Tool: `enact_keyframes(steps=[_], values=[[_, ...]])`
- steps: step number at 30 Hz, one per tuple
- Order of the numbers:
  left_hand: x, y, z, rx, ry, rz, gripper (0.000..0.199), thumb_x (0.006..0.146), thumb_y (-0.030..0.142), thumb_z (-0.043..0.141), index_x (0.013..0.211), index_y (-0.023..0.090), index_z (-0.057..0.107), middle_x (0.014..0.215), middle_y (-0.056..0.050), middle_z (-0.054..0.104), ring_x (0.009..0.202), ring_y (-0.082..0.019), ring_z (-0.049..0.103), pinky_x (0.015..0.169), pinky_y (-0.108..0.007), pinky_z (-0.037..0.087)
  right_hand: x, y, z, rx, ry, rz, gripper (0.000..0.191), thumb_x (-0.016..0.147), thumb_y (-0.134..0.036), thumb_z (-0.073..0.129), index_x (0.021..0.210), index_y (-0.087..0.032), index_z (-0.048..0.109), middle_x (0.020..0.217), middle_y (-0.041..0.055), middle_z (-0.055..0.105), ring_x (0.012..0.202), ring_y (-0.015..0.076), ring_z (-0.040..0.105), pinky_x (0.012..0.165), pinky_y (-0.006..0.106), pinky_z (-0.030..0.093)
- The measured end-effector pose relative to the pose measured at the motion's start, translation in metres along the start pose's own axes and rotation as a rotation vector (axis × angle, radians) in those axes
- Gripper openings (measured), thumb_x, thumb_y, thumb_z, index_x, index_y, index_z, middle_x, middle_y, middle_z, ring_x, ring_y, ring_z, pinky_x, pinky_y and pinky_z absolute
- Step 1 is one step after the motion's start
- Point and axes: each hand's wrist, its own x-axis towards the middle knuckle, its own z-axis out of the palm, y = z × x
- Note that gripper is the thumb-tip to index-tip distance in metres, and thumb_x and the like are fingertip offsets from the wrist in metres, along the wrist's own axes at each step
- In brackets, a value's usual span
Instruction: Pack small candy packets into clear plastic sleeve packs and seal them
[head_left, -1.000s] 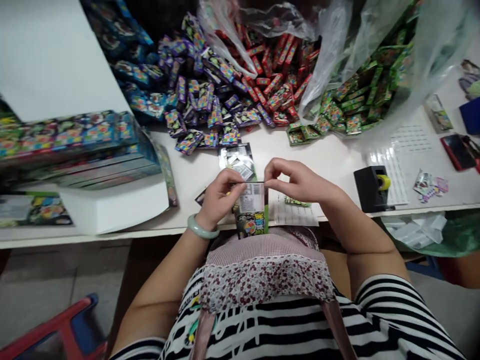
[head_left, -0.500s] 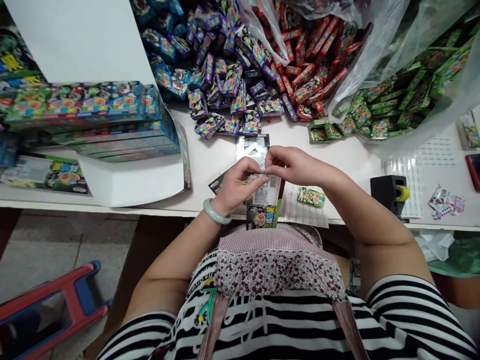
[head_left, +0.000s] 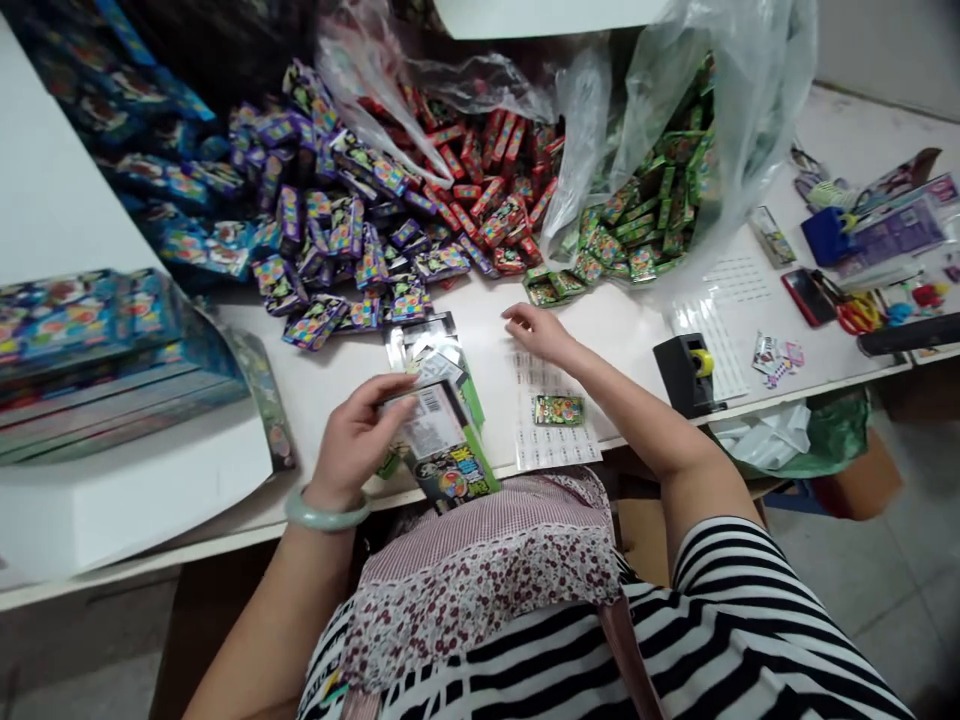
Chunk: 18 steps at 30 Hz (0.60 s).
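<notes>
My left hand [head_left: 367, 435], with a pale bangle at the wrist, grips a flat printed card packet [head_left: 444, 450] at its upper left, thumb on top. Beneath and behind it lie more packets and small white pieces [head_left: 442, 360] on the table. My right hand [head_left: 534, 330] is off the packet, over the bare tabletop, fingers apart and slightly curled, with nothing visible in it. Just below that hand is a sheet of small printed labels [head_left: 551, 448], with a small green packet [head_left: 558, 410] lying on it.
Heaps of purple [head_left: 330, 235], red [head_left: 499, 190] and green [head_left: 637, 225] small boxes line the back, partly under clear plastic. Stacked boxes in a white tray [head_left: 172, 500] stand left. A black tape dispenser [head_left: 681, 375] and a phone [head_left: 808, 297] are at right.
The view has turned to the right. My hands have parted: the right one has let go and moved away to the right, while the left one now holds the packet tilted.
</notes>
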Motion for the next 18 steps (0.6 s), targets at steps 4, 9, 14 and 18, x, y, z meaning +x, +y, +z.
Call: enact_keyframes(steps=[4, 9, 14, 18], values=[[0.003, -0.004, -0.012, -0.23, 0.302, -0.119, 0.027, 0.07, 0.027, 0.073, 0.095, 0.017, 0.072, 0.095, -0.003, 0.072, 0.085, -0.014, 0.063, 0.077, -0.025, 0.052, -0.001, 0.037, -0.02, -0.56, 0.176, -0.014, 0.045, 0.094, -0.014, 0.044, 0.137, -0.005, 0.055, 0.145, 0.02, 0.052, 0.122, 0.0327, 0.049, 0.106, 0.047, 0.04], [0.011, 0.001, -0.017, -0.491, 0.556, -0.136, 0.035, 0.055, 0.016, 0.071, 0.09, 0.017, 0.073, 0.089, 0.0, 0.072, 0.078, -0.011, 0.065, 0.074, -0.023, 0.052, -0.023, 0.058, -0.011, -0.658, 0.088, -0.098, 0.047, 0.098, -0.017, 0.038, 0.142, -0.013, 0.052, 0.15, 0.013, 0.05, 0.122, 0.0309, 0.052, 0.104, 0.046, 0.043], [0.01, -0.009, -0.025, -0.585, 0.696, -0.21, 0.039, 0.048, 0.011, 0.072, 0.086, 0.017, 0.071, 0.086, 0.001, 0.072, 0.083, -0.013, 0.068, 0.08, -0.027, 0.055, -0.031, 0.079, -0.013, -0.448, 0.18, -0.142, 0.036, 0.096, -0.018, 0.045, 0.125, -0.016, 0.066, 0.145, 0.0102, 0.057, 0.128, 0.0255, 0.051, 0.111, 0.042, 0.039], [0.008, -0.019, -0.022, -0.598, 0.696, -0.235, 0.042, 0.048, 0.011, 0.074, 0.088, 0.018, 0.065, 0.091, 0.002, 0.069, 0.09, -0.015, 0.067, 0.085, -0.031, 0.055, -0.02, 0.08, -0.017, -0.387, 0.345, -0.013, 0.04, 0.092, -0.031, 0.056, 0.127, -0.014, 0.062, 0.142, 0.0151, 0.056, 0.129, 0.0298, 0.049, 0.111, 0.046, 0.039]])
